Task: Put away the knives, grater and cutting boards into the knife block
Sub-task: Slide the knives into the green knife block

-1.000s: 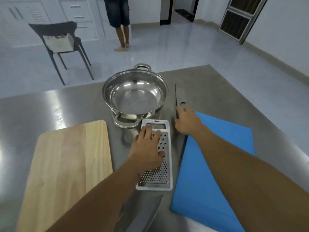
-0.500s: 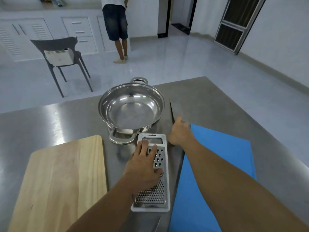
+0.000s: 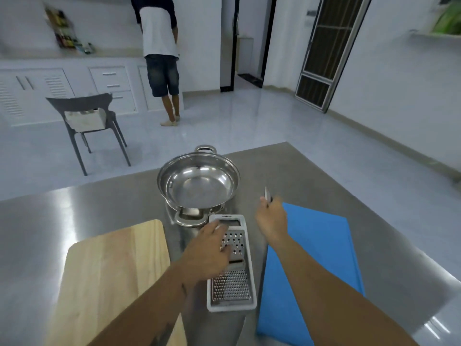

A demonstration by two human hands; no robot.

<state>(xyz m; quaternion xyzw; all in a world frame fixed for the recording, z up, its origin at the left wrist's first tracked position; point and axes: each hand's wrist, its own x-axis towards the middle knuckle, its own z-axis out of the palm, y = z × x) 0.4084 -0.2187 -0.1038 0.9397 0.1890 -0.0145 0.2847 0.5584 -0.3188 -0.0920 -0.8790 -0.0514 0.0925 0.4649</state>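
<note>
Steel desk [image 3: 99, 206]: right hand [image 3: 270, 217] has lifted the thin steel knife [image 3: 267, 194], gripping it; left hand [image 3: 210, 248] stays flat, fingers spread, on the white-framed flat grater [image 3: 233, 283].

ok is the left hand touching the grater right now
Touching. The head view shows the left hand lying palm-down on the grater, its fingers covering the upper part with no gap visible.

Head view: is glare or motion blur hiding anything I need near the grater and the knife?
Head view: the right hand and the knife it grips are smeared by motion, so the blade shows only as a sliver; the left hand on the grater is slightly soft. Glare streaks the steel table, not the tools. Wide-angle distortion bends the table's edges.
</note>
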